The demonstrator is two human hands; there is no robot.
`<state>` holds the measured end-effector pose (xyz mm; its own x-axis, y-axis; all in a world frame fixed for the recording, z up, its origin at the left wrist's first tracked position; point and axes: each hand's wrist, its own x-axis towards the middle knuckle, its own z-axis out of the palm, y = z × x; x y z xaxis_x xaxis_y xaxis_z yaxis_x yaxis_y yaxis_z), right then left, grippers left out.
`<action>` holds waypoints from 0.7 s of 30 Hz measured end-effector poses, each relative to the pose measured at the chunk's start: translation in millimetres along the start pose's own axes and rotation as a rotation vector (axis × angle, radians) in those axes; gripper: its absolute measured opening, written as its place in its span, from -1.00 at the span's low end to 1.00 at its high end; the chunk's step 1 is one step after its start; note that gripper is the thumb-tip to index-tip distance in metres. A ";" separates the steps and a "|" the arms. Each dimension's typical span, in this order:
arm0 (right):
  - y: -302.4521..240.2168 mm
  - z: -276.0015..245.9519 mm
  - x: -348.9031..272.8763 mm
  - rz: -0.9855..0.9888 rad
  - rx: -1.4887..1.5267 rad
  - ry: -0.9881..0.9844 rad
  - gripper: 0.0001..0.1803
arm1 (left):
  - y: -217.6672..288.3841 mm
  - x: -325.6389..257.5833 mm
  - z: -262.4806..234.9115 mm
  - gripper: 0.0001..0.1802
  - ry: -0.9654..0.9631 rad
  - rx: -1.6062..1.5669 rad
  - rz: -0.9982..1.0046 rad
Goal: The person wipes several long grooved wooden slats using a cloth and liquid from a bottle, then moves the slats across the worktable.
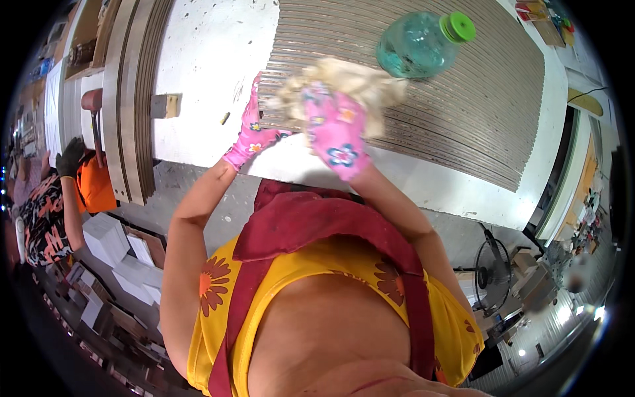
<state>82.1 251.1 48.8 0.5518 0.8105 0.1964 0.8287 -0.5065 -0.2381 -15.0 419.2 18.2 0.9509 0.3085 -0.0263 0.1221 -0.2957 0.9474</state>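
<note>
A row of long, narrow grey-brown strips [489,112] lies side by side on the white table. My right hand [337,129], in a pink flowered glove, presses a cream-coloured rag [380,96] onto the strips near their left ends; motion blurs both a little. My left hand [251,139], gloved alike, rests against the left ends of the strips with thumb and fingers stretched apart and nothing held. Beyond the rag, on the strips, is a clear greenish plastic bottle [417,46] with a bright green cap, tilted in this view.
Long boards [135,99] stand stacked at the table's left, beside a small block [165,106]. Farther left are a mallet [92,102], an orange cloth [96,182] and another person's dark-gloved hand [69,157]. A black fan [493,271] stands below right.
</note>
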 end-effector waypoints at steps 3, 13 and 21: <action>-47.8 7.0 42.8 -0.171 0.176 0.024 -0.48 | -13.6 0.0 -2.4 0.22 -0.063 -0.063 -0.026; 101.1 -41.7 -93.4 0.188 -0.120 -0.018 -0.54 | -31.7 -0.8 -4.4 0.26 0.038 0.135 0.105; 113.4 -38.6 -116.8 0.377 -0.422 0.053 -0.61 | -38.0 -2.3 -5.8 0.23 0.033 0.147 0.167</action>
<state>115.3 87.7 35.6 0.8119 0.5401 0.2217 0.5327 -0.8407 0.0973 -23.6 435.0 -15.9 0.9518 0.2730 0.1397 0.0065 -0.4733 0.8809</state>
